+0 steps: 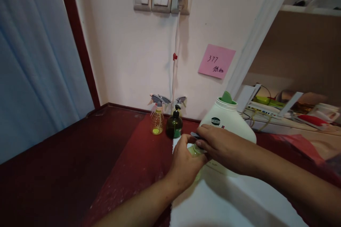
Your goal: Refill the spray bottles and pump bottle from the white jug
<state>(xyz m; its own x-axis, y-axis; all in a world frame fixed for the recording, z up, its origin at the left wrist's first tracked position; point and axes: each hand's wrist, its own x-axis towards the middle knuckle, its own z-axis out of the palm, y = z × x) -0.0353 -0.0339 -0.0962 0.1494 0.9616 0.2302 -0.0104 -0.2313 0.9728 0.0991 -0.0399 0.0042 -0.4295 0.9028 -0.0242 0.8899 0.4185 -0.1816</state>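
Observation:
My left hand (185, 163) is wrapped around a small bottle with yellow-green liquid (194, 150), mostly hidden by my fingers, low over a white cloth (226, 202). My right hand (218, 143) lies on top of that bottle, fingers pinching a dark grey spray head (196, 136) at its neck. Right behind both hands stands a large white jug (226, 120) with an open neck and a green spout insert.
A yellow spray bottle (157, 118) and a dark green pump bottle (174, 125) stand near the wall on the dark red table (80, 163). A cable (175, 60) hangs from the wall socket. At the right lies clutter with a power strip (269, 111).

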